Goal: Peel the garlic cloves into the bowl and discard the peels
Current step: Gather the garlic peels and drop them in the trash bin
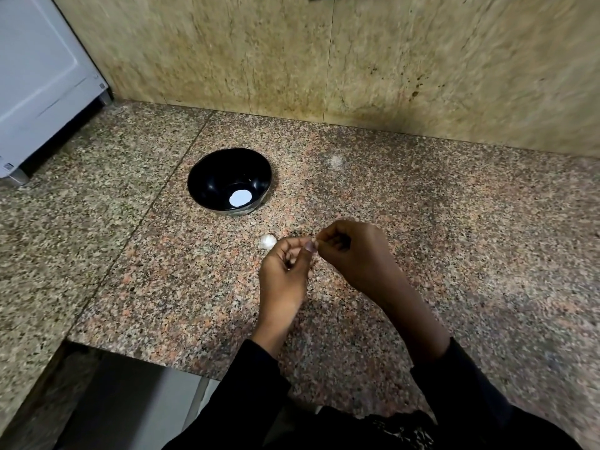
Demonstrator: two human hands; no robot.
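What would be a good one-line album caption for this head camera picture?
Both hands pinch a garlic clove over the counter, near a black bowl and more garlic.

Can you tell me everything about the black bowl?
The black bowl is round, deep and glossy, maybe plastic or ceramic, though that is hard to tell. It stands upright on the speckled stone counter, beyond the two hands, and neither touches it. Inside, at the bottom, is a round white patch, perhaps a reflection or a sticker. No garlic can be seen in it. One white garlic piece lies on the counter nearer the person, apart from the bowl.
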